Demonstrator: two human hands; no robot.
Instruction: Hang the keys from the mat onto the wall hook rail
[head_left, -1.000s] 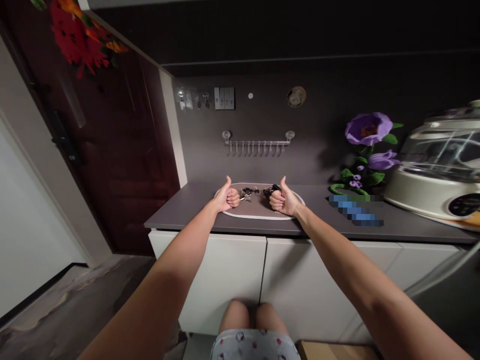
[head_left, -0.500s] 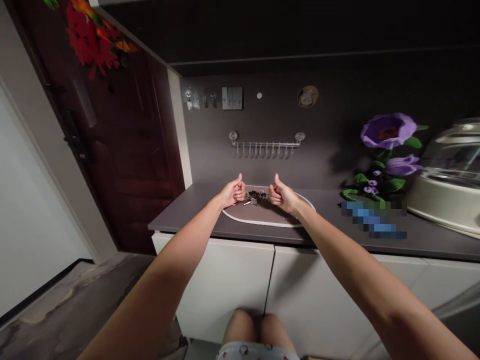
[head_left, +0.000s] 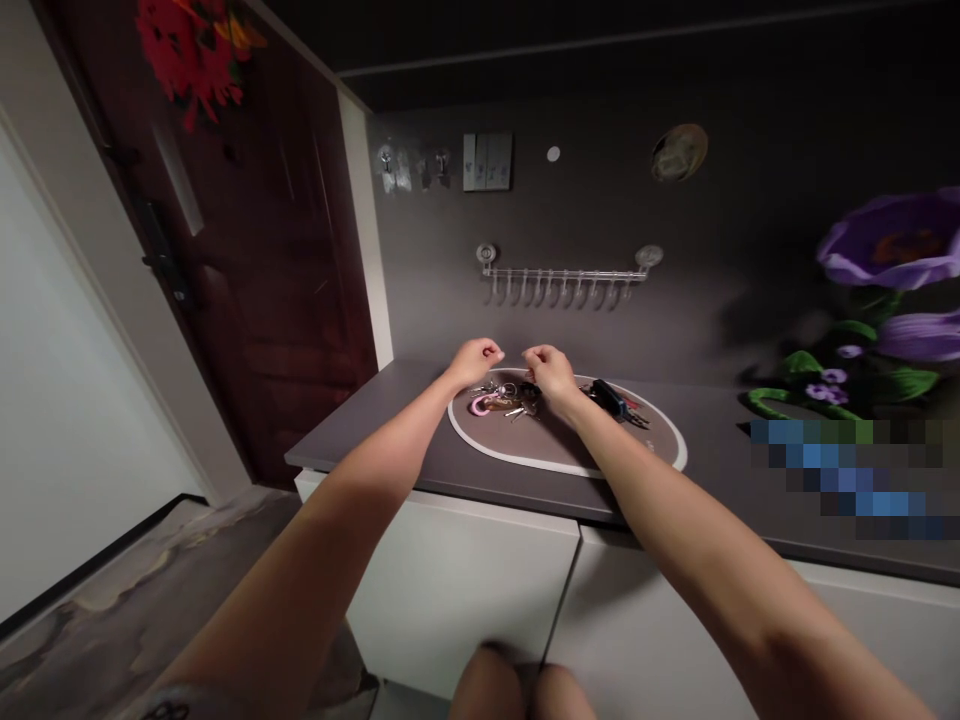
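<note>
My left hand [head_left: 475, 362] hovers above the left end of an oval brown mat [head_left: 555, 446] with a white rim. Its fingers curl in towards the thumb, and nothing shows in them. Opposite it, my right hand [head_left: 553, 374] hangs over the mat's middle, fingers closed, also with nothing visible in it. Below the left hand lie a bunch of keys [head_left: 519, 410] and a pink ring-shaped piece [head_left: 478, 404]. A black key fob [head_left: 609, 400] with more keys lies right of my right wrist. My right hand hides part of the mat's contents.
A clear hook rail [head_left: 566, 275] is fixed to the wall behind the grey counter [head_left: 360, 420]. Purple artificial flowers [head_left: 892, 245] stand at the right, near a blurred-out blue patch. A dark red door [head_left: 277, 300] is at the left. White cabinet doors [head_left: 465, 570] face my knees.
Both hands have gone from fists with raised thumbs to curled fingers with thumbs lowered. The view has shifted closer, and more keys show on the mat.
</note>
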